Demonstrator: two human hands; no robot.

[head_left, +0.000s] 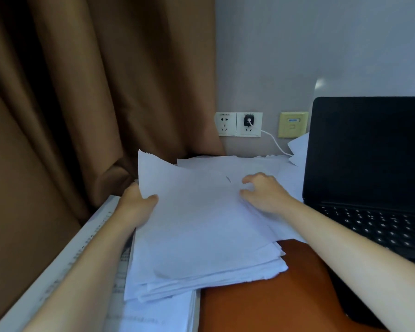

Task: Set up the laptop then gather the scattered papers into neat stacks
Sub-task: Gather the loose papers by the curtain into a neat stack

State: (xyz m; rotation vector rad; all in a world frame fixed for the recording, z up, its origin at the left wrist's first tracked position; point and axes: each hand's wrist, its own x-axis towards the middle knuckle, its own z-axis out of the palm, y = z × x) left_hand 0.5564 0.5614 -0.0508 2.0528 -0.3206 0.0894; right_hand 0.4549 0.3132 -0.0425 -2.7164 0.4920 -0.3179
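Observation:
A thick sheaf of white papers (201, 231) lies tilted across the desk's left half. My left hand (135, 207) grips its left edge, thumb on top and fingers underneath. My right hand (265, 194) rests on the top sheets near their far right side, fingers curled and pinching at the paper. More loose white sheets (237, 164) spread flat behind the sheaf toward the wall. The black laptop (369, 176) stands open on the right with a dark screen, its keyboard beside my right forearm.
Printed sheets (153, 315) lie under the sheaf at the desk's left front. The orange-brown desk top (268, 300) shows in front. A brown curtain (94, 92) hangs left. Wall sockets (237, 124) hold a charger with a white cable (274, 142). Another sheet (298, 148) leans beside the laptop screen.

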